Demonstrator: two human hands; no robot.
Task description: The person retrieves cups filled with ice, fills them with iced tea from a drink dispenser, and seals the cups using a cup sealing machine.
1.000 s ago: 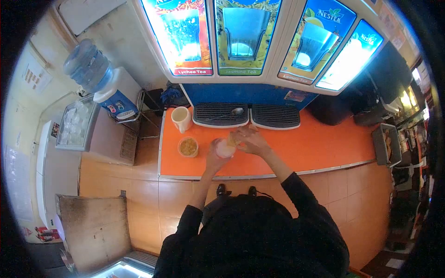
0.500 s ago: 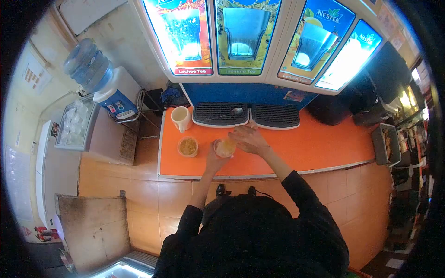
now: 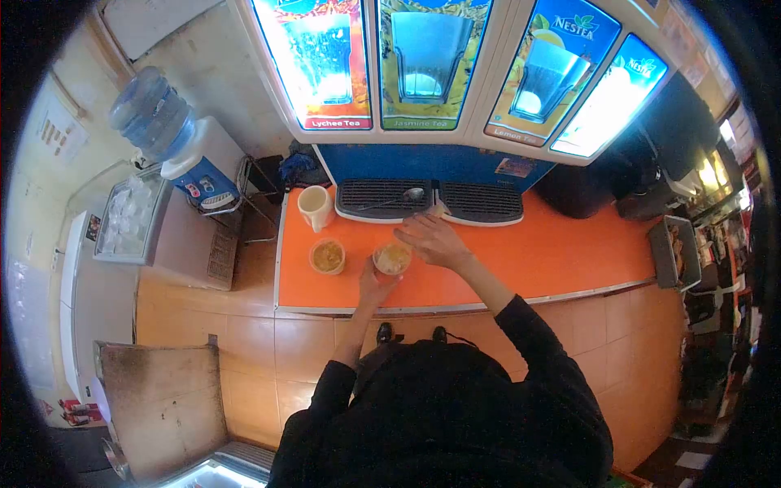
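Left hand (image 3: pixel 376 286) grasping filled cup (image 3: pixel 392 259), centre of frame.
Right hand (image 3: pixel 432 240) beside it, grip unclear; pale mug (image 3: pixel 315 208) left of centre.

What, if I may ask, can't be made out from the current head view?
All in the head view:
- Under the right hand: hidden by the hand itself, so I can't tell what it holds, if anything.
- The base of the held cup: hidden by its rim and the left hand.
- The wall notice: print too small to read.
- The lit case: cut off by the bottom edge.
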